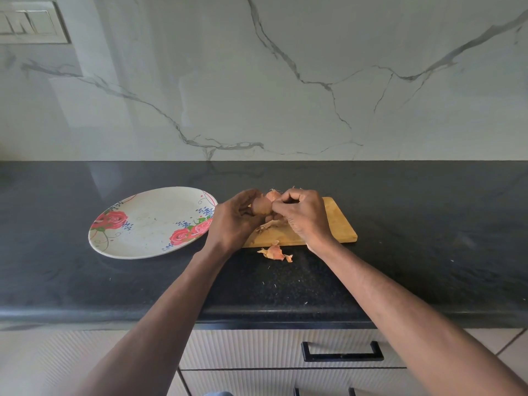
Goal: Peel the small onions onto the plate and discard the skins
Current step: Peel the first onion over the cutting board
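Early stage of peeling. The left hand (234, 221) grips a small onion (261, 206) above the cutting board (337, 221), while the right hand (303, 212) pinches its papery skin, apparently at the tip, though the fingers hide the contact. The plate (148, 224) holds no peeled onions. Loose skins (275, 252) lie on the counter (414, 252), not yet discarded.

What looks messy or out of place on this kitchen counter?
A piece of onion skin lies on the black countertop, just off the near edge of the wooden cutting board. More scraps sit on the board under the hands. The floral plate holds no onions. Nothing looks damaged.
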